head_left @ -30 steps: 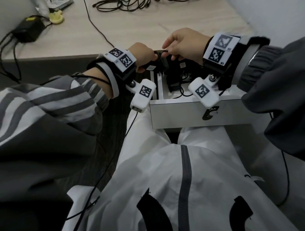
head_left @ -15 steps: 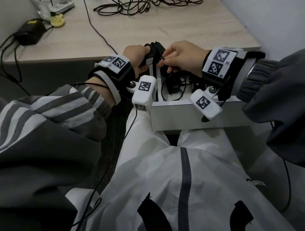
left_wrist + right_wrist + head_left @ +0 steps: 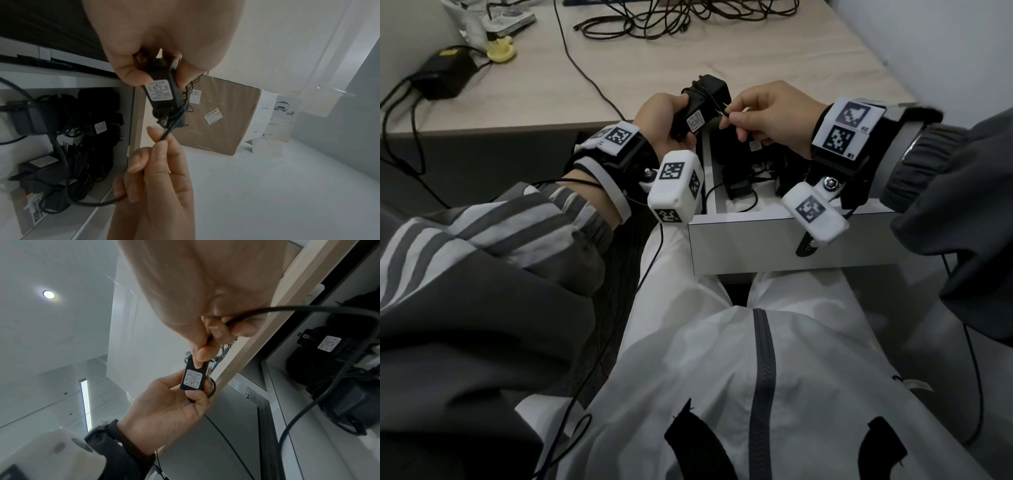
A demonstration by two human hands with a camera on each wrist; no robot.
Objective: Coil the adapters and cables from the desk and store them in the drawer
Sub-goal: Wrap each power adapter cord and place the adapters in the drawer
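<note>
- Your left hand (image 3: 666,118) curls its fingers (image 3: 131,76) round a black adapter (image 3: 703,102), held above the far left corner of the open drawer (image 3: 774,236).
- Your right hand (image 3: 770,116) pinches the adapter's thin cable (image 3: 167,134) just right of it.
- More adapters (image 3: 751,161) lie in the drawer.
- Loose cables (image 3: 681,17) lie far back on the tabletop (image 3: 774,65).

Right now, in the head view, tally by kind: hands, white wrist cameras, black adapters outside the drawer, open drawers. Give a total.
Hands: 2 (left hand, right hand)
White wrist cameras: 2 (left wrist camera, right wrist camera)
Adapters out: 2 (held adapter, desk adapter)
Open drawers: 1 (drawer)
Total: 7
</note>
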